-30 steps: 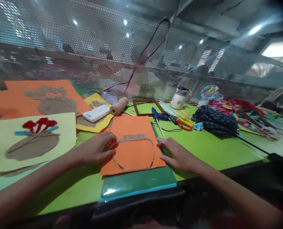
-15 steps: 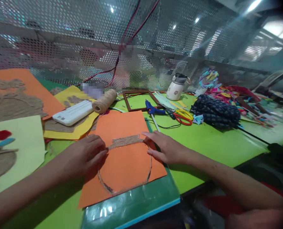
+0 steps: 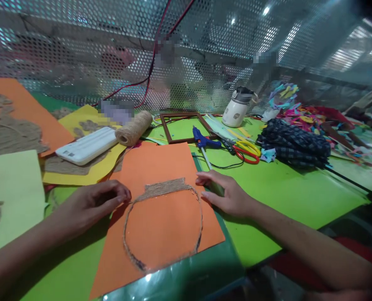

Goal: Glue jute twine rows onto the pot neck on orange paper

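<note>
An orange paper sheet [image 3: 160,167] lies on a dark green mat [image 3: 201,271] in front of me, with a pot outline made of jute twine [image 3: 162,190] glued onto it. My left hand [image 3: 91,202] rests at the sheet's left edge, fingers curled together with the thumb and fingertips touching near the twine's left end. Flat on the sheet's right edge lies my right hand [image 3: 228,194], fingers stretched out beside the twine band.
A jute twine spool [image 3: 134,127], a white case [image 3: 85,146], a brown frame [image 3: 186,127], a blue glue gun [image 3: 204,142], scissors [image 3: 244,151], a white bottle [image 3: 237,110] and a dark checked cloth [image 3: 294,144] lie on the green table [image 3: 283,192]. Paper craft sheets lie at the left. A perforated metal screen stands behind.
My view has moved closer and lower over the orange sheet. The left hand has drawn back to the sheet's left edge and curled its fingers. The right hand stays flat at the right edge.
</note>
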Demonstrator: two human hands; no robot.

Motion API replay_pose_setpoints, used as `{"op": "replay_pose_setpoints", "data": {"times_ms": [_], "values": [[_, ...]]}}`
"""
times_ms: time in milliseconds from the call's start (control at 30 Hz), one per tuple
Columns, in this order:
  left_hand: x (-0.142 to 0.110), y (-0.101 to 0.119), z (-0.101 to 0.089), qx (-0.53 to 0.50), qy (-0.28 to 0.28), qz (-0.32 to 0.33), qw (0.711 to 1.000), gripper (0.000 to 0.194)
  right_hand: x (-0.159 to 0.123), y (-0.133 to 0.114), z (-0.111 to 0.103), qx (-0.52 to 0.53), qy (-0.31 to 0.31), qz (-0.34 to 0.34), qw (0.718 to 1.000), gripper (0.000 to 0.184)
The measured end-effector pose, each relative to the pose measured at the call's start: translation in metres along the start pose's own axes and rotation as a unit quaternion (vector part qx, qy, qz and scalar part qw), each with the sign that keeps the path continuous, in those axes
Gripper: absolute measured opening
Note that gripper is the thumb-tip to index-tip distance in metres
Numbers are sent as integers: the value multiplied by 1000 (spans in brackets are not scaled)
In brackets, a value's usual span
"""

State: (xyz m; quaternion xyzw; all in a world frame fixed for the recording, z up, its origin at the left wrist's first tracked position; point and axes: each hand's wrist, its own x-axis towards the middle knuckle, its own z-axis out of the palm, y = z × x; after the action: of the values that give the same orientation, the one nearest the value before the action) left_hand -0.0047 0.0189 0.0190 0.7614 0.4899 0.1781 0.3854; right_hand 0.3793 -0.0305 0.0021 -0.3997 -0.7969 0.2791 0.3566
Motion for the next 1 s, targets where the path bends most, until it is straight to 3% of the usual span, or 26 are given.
{"op": "replay_pose_setpoints", "data": {"times_ms": [133,233,433,667,867,1000], "values": [[-7,-6,-4,31,-29,46,998,32,-1,-7,3,-58,-33,-33,997,53],[-11,-7,-4,68,-10,89,994,27,-2,-12,4,-119,-68,-40,990,55],[-12,3,-1,134,-29,185,973,24,-8,-7,5,-177,-62,-49,981,50],[-13,7,0,111,-32,176,978,26,-11,-5,10,-133,53,-61,988,44],[-14,9,4,97,-14,107,989,18,-11,-2,12,-144,4,-71,987,50],[-12,7,6,113,-19,112,987,18,-10,-3,11,-157,3,-81,984,49]]}}
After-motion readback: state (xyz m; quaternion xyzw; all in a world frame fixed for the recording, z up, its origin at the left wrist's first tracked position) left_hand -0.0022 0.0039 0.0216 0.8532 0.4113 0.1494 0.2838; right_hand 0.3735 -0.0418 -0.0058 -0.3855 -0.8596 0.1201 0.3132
